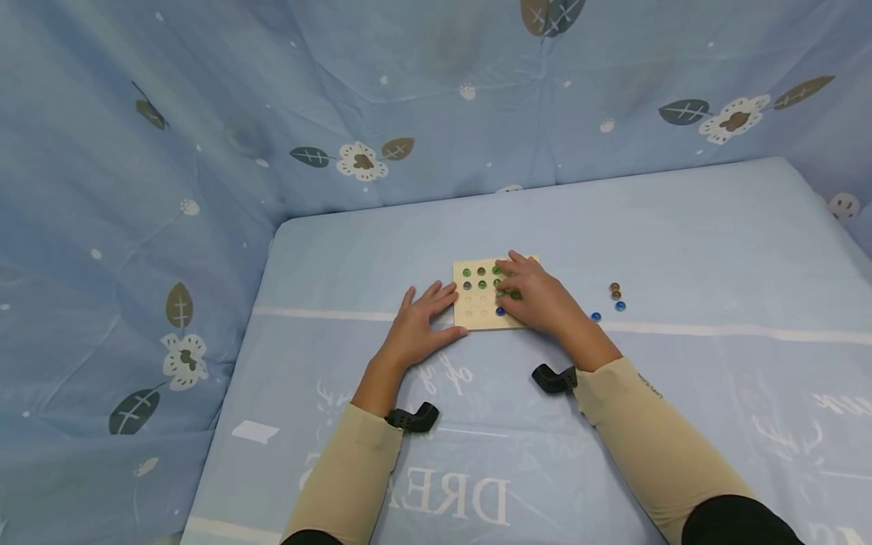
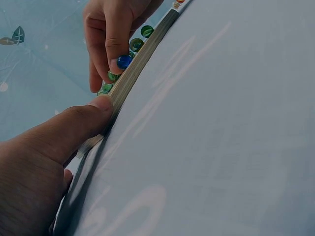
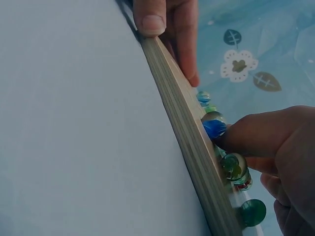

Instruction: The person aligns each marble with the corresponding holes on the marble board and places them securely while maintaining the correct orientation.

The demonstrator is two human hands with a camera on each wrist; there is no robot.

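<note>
A square wooden board with rows of small hollows lies on the bed-like surface, several green marbles sitting in its far rows. My left hand rests at the board's left side, fingers spread against that edge and thumb on the front edge near the corner. Over the right part of the board is my right hand, its thumb tip touching a blue marble in the front row. Its other fingers reach across the green marbles and hide some of them. Several hollows at the front left hold nothing.
To the right of the board lie two brown marbles, a blue marble and another blue marble close to the right wrist. Patterned blue cloth hangs behind and on the left. Black wrist mounts sit under both wrists.
</note>
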